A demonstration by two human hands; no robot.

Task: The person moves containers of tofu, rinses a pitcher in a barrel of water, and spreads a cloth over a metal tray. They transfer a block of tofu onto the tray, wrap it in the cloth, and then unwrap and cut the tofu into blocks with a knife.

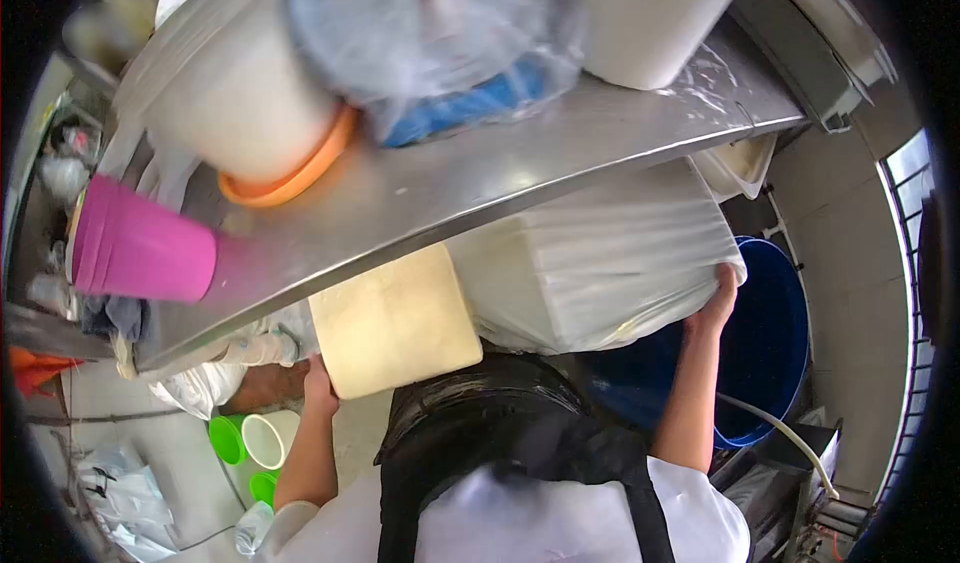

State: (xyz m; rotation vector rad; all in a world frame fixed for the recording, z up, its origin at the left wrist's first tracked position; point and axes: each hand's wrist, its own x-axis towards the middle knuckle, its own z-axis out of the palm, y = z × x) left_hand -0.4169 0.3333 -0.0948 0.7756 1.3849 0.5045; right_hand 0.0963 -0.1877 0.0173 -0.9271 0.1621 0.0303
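My left hand point(318, 388) grips the lower left edge of a pale yellow, smooth slab point(395, 321), which looks like a block of cheese. Most of its fingers are hidden behind the slab. To the right, my right hand point(715, 301) is closed on the right edge of a white plastic sheet point(640, 253) draped over a large boxy shape. The slab's right side borders this sheet. Both lie below the front edge of a steel shelf point(480, 198), which covers their far ends.
On the shelf stand a pink tumbler point(150, 243), a white tub with an orange rim point(290, 178), a plastic-wrapped bundle point(440, 43) and a white bucket point(655, 23). A blue barrel point(765, 333) is at the right. Green cups point(227, 440) sit lower left.
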